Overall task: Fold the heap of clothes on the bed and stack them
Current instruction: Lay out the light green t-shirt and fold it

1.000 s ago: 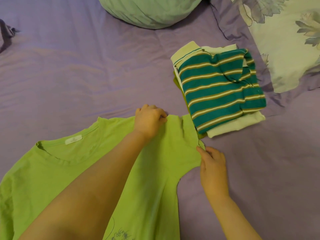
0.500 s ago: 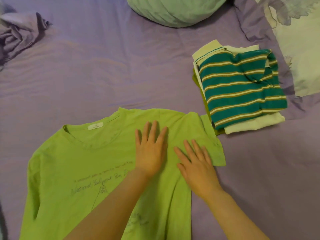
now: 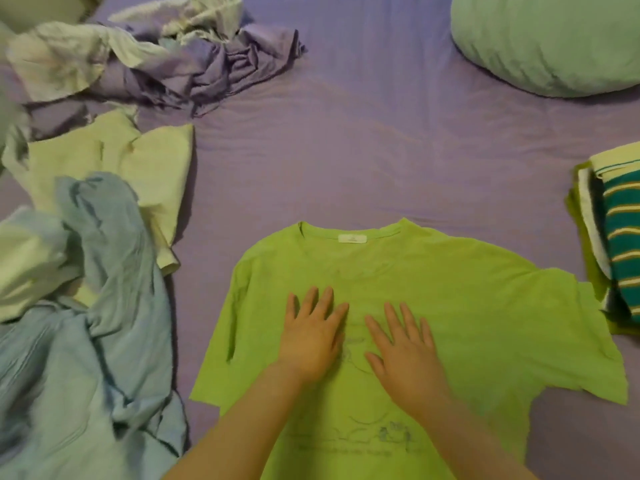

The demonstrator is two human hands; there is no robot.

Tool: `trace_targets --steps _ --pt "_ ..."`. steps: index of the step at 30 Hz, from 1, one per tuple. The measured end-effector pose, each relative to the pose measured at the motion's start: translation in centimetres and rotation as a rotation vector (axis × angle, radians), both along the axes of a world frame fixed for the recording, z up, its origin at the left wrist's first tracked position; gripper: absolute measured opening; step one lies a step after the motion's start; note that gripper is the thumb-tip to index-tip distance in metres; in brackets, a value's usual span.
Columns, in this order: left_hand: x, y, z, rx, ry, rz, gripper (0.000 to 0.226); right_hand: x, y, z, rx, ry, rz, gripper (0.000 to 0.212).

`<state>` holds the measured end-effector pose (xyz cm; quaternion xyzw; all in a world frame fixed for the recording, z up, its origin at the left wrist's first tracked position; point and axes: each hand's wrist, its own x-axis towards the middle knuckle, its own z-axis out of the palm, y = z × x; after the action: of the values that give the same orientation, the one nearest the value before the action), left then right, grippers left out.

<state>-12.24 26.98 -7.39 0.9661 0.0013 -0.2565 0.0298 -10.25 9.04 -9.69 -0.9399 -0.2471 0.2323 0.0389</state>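
Note:
A lime-green T-shirt (image 3: pixel 485 306) lies spread flat on the purple bed sheet (image 3: pixel 346 150), collar away from me, with a faint printed drawing on its chest. My left hand (image 3: pixel 311 337) and my right hand (image 3: pixel 405 351) press flat on the middle of the shirt, side by side, fingers straight and spread. At the right edge sits a stack of folded clothes (image 3: pixel 620 244) topped by a green striped garment. Unfolded clothes lie heaped at the left: a light blue garment (image 3: pixel 90 341) and a pale yellow-green one (image 3: pixel 138 168).
A crumpled purple and pale cloth pile (image 3: pixel 166 60) lies at the back left. A large mint-green pillow (image 3: pixel 547 39) sits at the back right. Bare purple sheet stretches between the shirt and the pillow.
Both hands let go of the right sleeve, flattened, and slid from the shoulder to the shirt's chest. The view swung left, bringing the unfolded heap into sight.

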Motion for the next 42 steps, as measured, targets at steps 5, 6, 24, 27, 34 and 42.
trace_targets --steps 5,6,24,27,34,42 --pt "-1.7 9.8 0.9 -0.032 -0.114 0.177 0.042 -1.5 7.8 -0.9 0.005 0.026 0.264 0.062" --pt "-2.1 11.3 1.0 -0.024 -0.127 0.242 0.046 -1.3 9.3 -1.1 -0.003 0.015 0.297 0.062" --pt "-4.9 19.2 0.5 -0.408 0.091 0.754 0.025 9.2 26.9 1.6 0.030 -0.301 0.634 0.027" --pt "-3.3 21.9 2.6 -0.537 -0.048 0.841 0.024 10.5 27.1 2.0 0.179 -0.223 0.321 0.024" --pt "-0.6 26.8 5.2 -0.061 -0.195 0.561 0.043 11.9 28.4 2.4 0.321 -0.149 0.058 0.018" --pt "0.4 26.6 4.0 0.038 -0.225 0.391 0.023 11.0 27.7 1.3 0.211 -0.035 0.179 0.046"
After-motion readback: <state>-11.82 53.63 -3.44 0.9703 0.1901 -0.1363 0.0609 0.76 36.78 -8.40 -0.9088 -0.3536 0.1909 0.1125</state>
